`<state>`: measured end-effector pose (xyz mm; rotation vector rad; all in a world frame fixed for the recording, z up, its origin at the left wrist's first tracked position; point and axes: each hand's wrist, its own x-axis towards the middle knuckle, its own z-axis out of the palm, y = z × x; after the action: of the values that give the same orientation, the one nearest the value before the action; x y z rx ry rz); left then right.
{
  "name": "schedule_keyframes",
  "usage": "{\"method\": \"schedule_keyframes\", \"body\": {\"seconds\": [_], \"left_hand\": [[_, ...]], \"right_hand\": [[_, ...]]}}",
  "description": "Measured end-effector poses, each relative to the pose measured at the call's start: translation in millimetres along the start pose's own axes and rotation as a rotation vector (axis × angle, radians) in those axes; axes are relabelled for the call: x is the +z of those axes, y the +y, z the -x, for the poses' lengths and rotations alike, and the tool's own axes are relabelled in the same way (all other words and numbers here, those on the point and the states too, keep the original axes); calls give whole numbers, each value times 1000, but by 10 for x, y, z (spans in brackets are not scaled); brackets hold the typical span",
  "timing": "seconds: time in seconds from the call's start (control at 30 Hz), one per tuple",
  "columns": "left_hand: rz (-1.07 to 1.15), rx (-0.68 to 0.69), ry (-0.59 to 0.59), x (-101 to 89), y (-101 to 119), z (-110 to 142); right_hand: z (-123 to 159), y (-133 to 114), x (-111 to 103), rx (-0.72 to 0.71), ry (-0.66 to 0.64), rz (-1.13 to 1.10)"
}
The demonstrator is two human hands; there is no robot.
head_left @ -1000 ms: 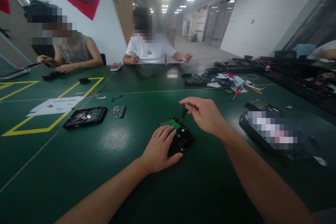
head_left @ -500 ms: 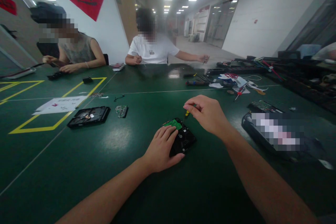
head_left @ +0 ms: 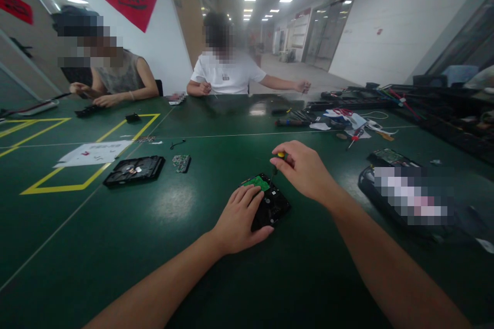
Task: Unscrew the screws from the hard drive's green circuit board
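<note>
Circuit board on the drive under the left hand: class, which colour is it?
The circuit board is green; it shows best in the head view.

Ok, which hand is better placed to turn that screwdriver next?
Probably the right hand: it holds the screwdriver, pointed down at the black drive. The left hand is spread over that drive, so seems suited to steadying it.

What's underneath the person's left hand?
A black hard drive; part of its green circuit board shows beyond the left hand. The drive's surface directly beneath is covered and cannot be made out.
</note>
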<state>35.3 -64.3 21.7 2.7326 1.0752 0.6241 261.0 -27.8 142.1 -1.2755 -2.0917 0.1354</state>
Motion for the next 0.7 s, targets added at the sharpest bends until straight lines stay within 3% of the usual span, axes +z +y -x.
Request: {"method": "schedule_keyframes", "body": {"seconds": [0.47, 0.7], "left_hand": [[31, 3, 19, -1, 0, 6], [46, 1, 34, 6, -3, 7]], "right_hand": [[27, -31, -26, -40, -72, -53], [20, -22, -3, -23, -36, -49]]}}
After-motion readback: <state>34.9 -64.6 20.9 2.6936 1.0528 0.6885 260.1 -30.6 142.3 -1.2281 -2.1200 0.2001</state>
